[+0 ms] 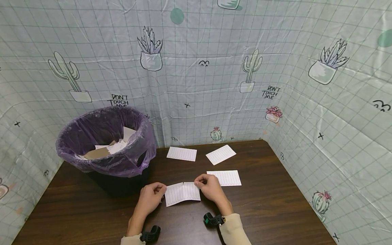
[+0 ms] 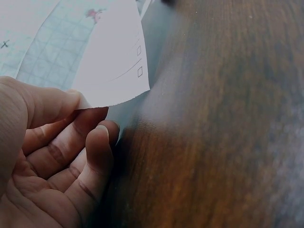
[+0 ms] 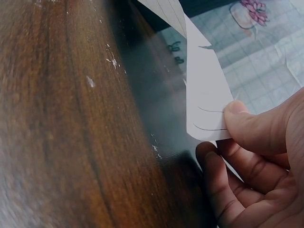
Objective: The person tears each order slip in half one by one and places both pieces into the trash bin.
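Between my hands stretches a small lined sheet of paper [image 1: 182, 194] with little checkboxes along one edge. A short tear shows at the middle of its upper edge, and the sheet bends there. My left hand [image 1: 150, 197] pinches its left end between thumb and fingers; in the left wrist view the paper [image 2: 116, 61] curves up from the thumb. The right hand [image 1: 211, 189] pinches the other end, and the small tear also shows on the paper [image 3: 204, 85] in the right wrist view. Just behind the right hand lies another lined sheet [image 1: 228, 178].
A black bin with a purple liner [image 1: 144, 136] stands at the left, holding paper scraps [image 1: 117, 146] and brown cardboard [image 1: 97, 153]. Two more lined sheets, one left [image 1: 182, 153] and one right [image 1: 221, 154], lie toward the back of the wooden table [image 1: 269, 211]. A printed curtain [image 1: 196, 81] hangs behind.
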A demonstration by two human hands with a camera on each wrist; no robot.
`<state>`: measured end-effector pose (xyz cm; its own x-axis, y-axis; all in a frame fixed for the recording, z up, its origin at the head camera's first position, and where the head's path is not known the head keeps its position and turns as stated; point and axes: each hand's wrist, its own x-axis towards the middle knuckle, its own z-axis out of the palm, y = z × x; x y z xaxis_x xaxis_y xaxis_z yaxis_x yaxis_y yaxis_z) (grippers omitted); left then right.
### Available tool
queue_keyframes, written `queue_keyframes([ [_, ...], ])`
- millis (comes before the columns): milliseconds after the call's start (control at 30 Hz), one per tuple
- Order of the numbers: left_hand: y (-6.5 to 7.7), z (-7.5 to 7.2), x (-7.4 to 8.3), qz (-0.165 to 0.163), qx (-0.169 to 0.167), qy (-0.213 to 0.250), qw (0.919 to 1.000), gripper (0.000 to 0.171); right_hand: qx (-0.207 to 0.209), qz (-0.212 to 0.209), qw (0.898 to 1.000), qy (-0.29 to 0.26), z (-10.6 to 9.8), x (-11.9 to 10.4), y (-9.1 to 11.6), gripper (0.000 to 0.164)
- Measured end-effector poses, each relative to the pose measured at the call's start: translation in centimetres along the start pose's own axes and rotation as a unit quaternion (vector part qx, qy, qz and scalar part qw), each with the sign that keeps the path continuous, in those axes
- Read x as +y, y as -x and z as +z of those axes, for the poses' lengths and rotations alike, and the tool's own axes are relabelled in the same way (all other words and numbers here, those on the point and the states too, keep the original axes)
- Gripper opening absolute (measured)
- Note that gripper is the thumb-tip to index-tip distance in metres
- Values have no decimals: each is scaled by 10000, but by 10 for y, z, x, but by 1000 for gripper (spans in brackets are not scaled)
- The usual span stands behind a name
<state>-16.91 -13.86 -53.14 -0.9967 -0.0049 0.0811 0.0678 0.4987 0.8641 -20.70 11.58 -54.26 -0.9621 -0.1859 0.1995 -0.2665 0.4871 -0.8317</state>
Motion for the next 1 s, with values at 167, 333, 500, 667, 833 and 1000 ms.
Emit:
queue_keyframes([
  [167,-1,1,0,-2,-7,8,10000,9,-22,3,10000,31,-1,0,1,7],
  [333,0,0,-1,-9,-25,7,10000,10,-39,54,10000,50,-1,-1,1,7],
  [500,-1,0,-1,56,-2,-4,10000,9,-33,54,9999,89,-1,-1,1,7],
  [667,-1,0,-2,70,47,90,9999,9,56,36,10000,61,-2,0,0,8],
  [833,-1,-1,-2,27,46,155,9999,9,133,45,9999,-24,-2,1,0,7],
  [1000,-1,-1,-1,-18,36,123,9999,10,73,98,9999,-82,-2,1,-1,6],
])
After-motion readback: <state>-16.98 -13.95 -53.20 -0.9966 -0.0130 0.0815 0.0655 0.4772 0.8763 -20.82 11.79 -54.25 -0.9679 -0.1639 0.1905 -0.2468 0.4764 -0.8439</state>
